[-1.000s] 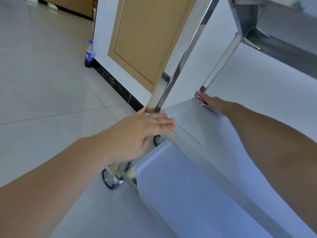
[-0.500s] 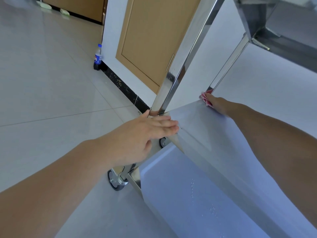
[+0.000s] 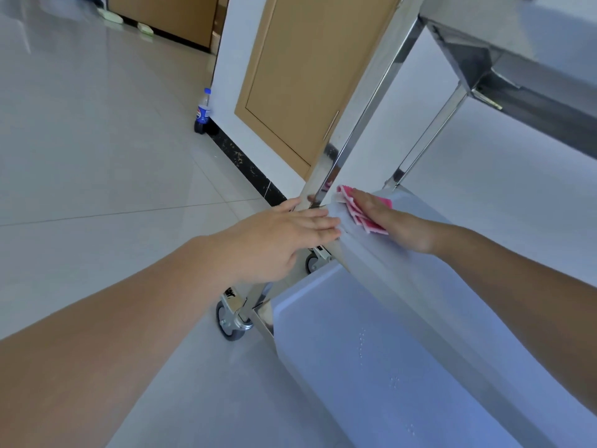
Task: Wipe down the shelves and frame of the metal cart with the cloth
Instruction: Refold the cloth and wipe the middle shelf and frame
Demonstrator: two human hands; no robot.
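A shiny metal cart fills the right half, with a near upright post (image 3: 358, 111), a middle shelf (image 3: 429, 273), a lower shelf (image 3: 371, 367) speckled with water drops, and a top shelf (image 3: 517, 50). My left hand (image 3: 277, 240) grips the near corner of the middle shelf at the foot of the post. A pink cloth (image 3: 361, 215) lies flat on that shelf's near corner, pressed down by my right hand (image 3: 391, 221). Part of the cloth is hidden under the fingers.
A caster wheel (image 3: 229, 321) sits under the cart's near corner on the pale tiled floor (image 3: 97, 156). A cola bottle (image 3: 203, 111) stands against the white wall beside a tan cabinet door (image 3: 303, 66). A far post (image 3: 429, 134) rises behind.
My right hand slid the pink cloth along the middle shelf from the far post toward the near post. My left hand kept its hold on the corner.
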